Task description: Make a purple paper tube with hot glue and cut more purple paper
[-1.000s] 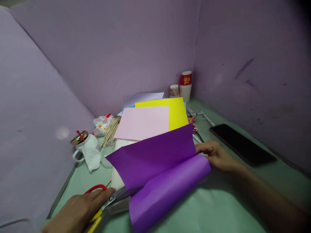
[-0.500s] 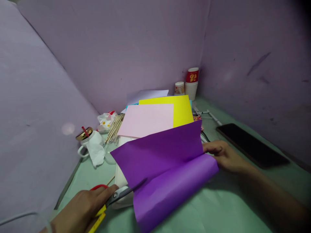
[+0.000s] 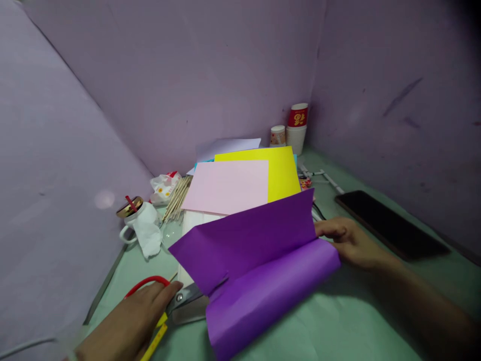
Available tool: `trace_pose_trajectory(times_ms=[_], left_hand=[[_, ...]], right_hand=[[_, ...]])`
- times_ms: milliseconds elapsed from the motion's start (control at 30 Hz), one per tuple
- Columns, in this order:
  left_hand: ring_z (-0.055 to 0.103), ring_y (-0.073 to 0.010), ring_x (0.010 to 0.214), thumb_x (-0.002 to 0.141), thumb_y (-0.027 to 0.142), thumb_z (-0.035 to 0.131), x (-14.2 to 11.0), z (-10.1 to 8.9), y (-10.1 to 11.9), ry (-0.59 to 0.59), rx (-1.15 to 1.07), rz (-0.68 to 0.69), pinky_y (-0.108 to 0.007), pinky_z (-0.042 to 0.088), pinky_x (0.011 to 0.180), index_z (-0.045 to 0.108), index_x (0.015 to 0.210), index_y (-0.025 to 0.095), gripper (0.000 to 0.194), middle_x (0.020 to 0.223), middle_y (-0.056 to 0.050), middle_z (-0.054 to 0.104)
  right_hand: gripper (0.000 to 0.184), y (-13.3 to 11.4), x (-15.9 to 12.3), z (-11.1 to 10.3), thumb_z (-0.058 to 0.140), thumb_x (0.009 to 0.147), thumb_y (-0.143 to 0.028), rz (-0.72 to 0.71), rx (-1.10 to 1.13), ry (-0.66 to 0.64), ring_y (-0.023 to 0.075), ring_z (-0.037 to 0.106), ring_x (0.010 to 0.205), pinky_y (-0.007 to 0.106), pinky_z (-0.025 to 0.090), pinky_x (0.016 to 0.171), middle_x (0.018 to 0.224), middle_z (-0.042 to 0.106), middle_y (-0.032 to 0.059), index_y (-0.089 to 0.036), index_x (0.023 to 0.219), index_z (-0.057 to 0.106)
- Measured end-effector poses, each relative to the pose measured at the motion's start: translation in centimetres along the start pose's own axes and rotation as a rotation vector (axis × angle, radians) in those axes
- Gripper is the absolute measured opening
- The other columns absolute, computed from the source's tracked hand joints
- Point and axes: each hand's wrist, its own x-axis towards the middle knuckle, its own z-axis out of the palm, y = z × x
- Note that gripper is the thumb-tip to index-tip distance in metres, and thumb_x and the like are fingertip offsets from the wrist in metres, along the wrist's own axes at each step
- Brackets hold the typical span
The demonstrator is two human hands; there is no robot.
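Observation:
A purple sheet of paper (image 3: pixel 263 281), folded over along a crease, spans the space between my two hands. At its left edge my left hand (image 3: pixel 145 306) holds a pair of scissors (image 3: pixel 179 297) with red and yellow handles. The blades reach into a cut that runs from the paper's left edge along the fold; their tips are partly hidden by the paper. On the other side my right hand (image 3: pixel 351 243) pinches the paper's right end near the crease, thumb and fingers closed on it.
Behind lie pink paper (image 3: pixel 225 185) and yellow paper (image 3: pixel 281 170). Left stand a white mug (image 3: pixel 145 218) with tissue and thin wooden sticks (image 3: pixel 177 198). A dark phone (image 3: pixel 391 223) lies right; paper cups (image 3: pixel 296 130) stand in the corner. Walls rise around the table (image 3: pixel 338 321).
The scissor handles have spread apart and the upper blade has slipped behind the paper, leaving the cut visible. The purple paper's upper flap has dipped slightly; my right hand has hardly moved.

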Motion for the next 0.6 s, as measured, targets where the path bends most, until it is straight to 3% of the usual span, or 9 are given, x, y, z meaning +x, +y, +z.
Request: trace_pose_trajectory(times_ms=[100, 367, 467, 600], left_hand=[[0.064, -0.0169, 0.092, 0.077, 0.011, 0.041, 0.3, -0.5, 0.1, -0.031, 0.006, 0.025, -0.025, 0.051, 0.082, 0.047, 0.127, 0.031, 0.054, 0.108, -0.002, 0.066], [0.057, -0.0202, 0.107, 0.084, 0.021, 0.042, 3.2, -2.7, 3.7, -0.133, -0.055, 0.124, -0.033, 0.044, 0.096, 0.045, 0.129, 0.029, 0.046, 0.115, -0.005, 0.064], [0.058, -0.0205, 0.106, 0.083, 0.021, 0.041, 2.7, -2.2, 2.7, -0.139, -0.052, 0.12, -0.034, 0.044, 0.095, 0.042, 0.131, 0.029, 0.049, 0.116, -0.005, 0.064], [0.059, -0.0213, 0.104, 0.08, 0.027, 0.045, 0.6, -0.5, -0.2, -0.05, -0.033, 0.087, -0.031, 0.046, 0.091, 0.043, 0.131, 0.029, 0.051, 0.117, -0.005, 0.063]], right_hand=[[0.02, -0.3, 0.1, 0.2, 0.064, 0.075, -0.033, -0.015, -0.028, -0.009, 0.0221, 0.066, 0.071, 0.029, 0.052, 0.065, 0.074, 0.071, 0.0081, -0.016, 0.078, 0.074], [0.016, -1.8, 0.1, 1.1, 0.061, 0.074, -0.029, -0.017, -0.03, -0.023, 0.0227, 0.067, 0.07, 0.03, 0.053, 0.064, 0.072, 0.072, 0.0066, -0.019, 0.071, 0.073], [0.018, -1.7, 0.0, 0.9, 0.061, 0.074, -0.031, -0.034, -0.024, 0.007, 0.0229, 0.067, 0.071, 0.029, 0.052, 0.063, 0.073, 0.072, 0.0077, -0.017, 0.072, 0.073], [0.02, -1.1, -0.2, 0.4, 0.062, 0.075, -0.031, -0.031, -0.005, 0.025, 0.0228, 0.067, 0.071, 0.028, 0.051, 0.062, 0.074, 0.072, 0.0082, -0.014, 0.076, 0.073]])
